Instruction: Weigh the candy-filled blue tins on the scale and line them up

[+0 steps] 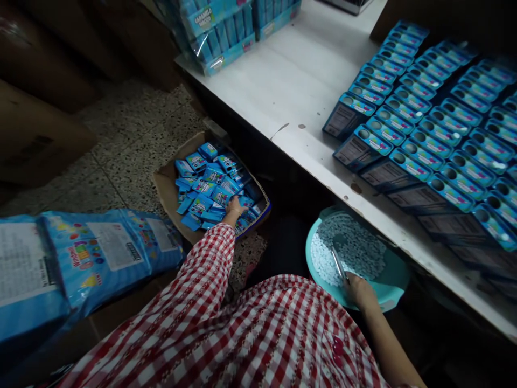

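My left hand (235, 208) reaches into a cardboard carton (166, 189) on the floor, its fingers spread over a pile of small blue candy boxes (204, 186). Its fingertips touch the boxes at the carton's near right side, and no box is clearly gripped. In my right hand (361, 291) is the handle of a shiny metal scoop (338, 263), whose lower end rests among small white candies (350, 242). These fill part of a turquoise basin (398, 288) in front of me, partly under the table edge. My right fingers are wrapped around the handle and partly hidden.
On the white table (291, 86) stand rows of upright blue boxes (424, 134) with round dark holes on top. Wrapped display packs (226, 37) sit at its far left corner. Large blue bags (113, 242) lie at my left, and brown cartons (36, 129) stand behind.
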Demonstrator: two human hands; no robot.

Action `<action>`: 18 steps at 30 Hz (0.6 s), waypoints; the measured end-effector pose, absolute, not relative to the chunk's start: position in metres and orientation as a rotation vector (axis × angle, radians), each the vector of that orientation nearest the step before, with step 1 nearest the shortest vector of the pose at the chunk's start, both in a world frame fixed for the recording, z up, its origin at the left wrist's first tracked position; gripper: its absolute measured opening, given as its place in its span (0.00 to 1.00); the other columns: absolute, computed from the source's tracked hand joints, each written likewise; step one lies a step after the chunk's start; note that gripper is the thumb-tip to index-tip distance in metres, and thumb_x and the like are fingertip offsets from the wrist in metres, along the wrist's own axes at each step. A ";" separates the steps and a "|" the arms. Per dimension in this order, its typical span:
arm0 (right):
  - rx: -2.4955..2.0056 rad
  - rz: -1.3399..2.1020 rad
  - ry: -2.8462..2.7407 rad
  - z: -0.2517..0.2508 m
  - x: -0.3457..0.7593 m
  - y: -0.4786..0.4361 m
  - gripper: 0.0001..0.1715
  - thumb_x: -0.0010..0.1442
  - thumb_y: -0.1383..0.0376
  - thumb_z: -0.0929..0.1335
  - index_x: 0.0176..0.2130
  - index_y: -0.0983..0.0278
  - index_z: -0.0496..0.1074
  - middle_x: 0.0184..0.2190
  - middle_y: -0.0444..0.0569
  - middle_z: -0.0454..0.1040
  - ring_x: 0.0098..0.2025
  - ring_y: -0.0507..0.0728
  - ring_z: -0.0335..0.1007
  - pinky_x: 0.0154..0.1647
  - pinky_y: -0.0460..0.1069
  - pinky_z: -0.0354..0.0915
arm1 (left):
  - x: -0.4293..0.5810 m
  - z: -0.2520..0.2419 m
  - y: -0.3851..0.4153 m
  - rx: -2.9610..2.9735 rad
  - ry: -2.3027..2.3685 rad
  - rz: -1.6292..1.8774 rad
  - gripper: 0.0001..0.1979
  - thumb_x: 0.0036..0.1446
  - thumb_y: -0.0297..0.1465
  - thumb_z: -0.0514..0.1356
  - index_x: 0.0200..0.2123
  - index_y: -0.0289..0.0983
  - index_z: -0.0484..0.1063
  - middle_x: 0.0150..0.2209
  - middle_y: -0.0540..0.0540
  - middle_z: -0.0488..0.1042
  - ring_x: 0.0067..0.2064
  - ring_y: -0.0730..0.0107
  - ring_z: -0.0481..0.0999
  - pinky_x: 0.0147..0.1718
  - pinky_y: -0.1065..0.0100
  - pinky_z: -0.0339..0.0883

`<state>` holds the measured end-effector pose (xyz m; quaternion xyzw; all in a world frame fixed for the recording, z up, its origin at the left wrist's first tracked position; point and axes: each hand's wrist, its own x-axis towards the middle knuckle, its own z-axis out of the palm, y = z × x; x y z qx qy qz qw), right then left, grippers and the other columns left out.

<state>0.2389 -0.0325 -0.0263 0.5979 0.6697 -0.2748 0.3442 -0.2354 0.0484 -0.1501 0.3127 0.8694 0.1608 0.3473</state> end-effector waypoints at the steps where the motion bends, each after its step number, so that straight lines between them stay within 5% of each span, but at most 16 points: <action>1: 1.568 -0.677 1.721 -0.022 0.238 -0.032 0.18 0.63 0.66 0.55 0.42 0.66 0.70 0.40 0.58 0.75 0.41 0.59 0.73 0.38 0.49 0.61 | -0.232 -0.147 0.047 0.820 2.248 0.437 0.31 0.28 0.26 0.71 0.42 0.34 0.68 0.48 0.33 0.70 0.54 0.44 0.65 0.51 0.51 0.56; 6: 1.728 -0.494 1.694 -0.008 0.252 -0.021 0.18 0.63 0.66 0.54 0.44 0.67 0.68 0.45 0.60 0.73 0.41 0.60 0.73 0.37 0.51 0.63 | -0.218 -0.105 0.031 0.865 2.193 0.818 0.23 0.41 0.34 0.66 0.42 0.34 0.67 0.45 0.39 0.73 0.49 0.58 0.71 0.49 0.61 0.62; 11: 1.843 -0.443 1.639 -0.002 0.260 -0.002 0.19 0.62 0.69 0.54 0.44 0.67 0.69 0.41 0.60 0.74 0.41 0.62 0.74 0.36 0.51 0.65 | -0.181 -0.037 0.007 0.720 1.714 1.374 0.24 0.35 0.37 0.69 0.38 0.36 0.68 0.37 0.45 0.76 0.41 0.61 0.75 0.46 0.57 0.66; 18: 1.945 -0.483 1.649 -0.004 0.264 0.005 0.16 0.58 0.73 0.59 0.37 0.73 0.74 0.37 0.65 0.74 0.41 0.63 0.73 0.40 0.52 0.65 | -0.068 -0.005 -0.010 0.297 1.154 1.100 0.28 0.32 0.32 0.71 0.40 0.38 0.67 0.35 0.46 0.77 0.39 0.58 0.77 0.44 0.51 0.69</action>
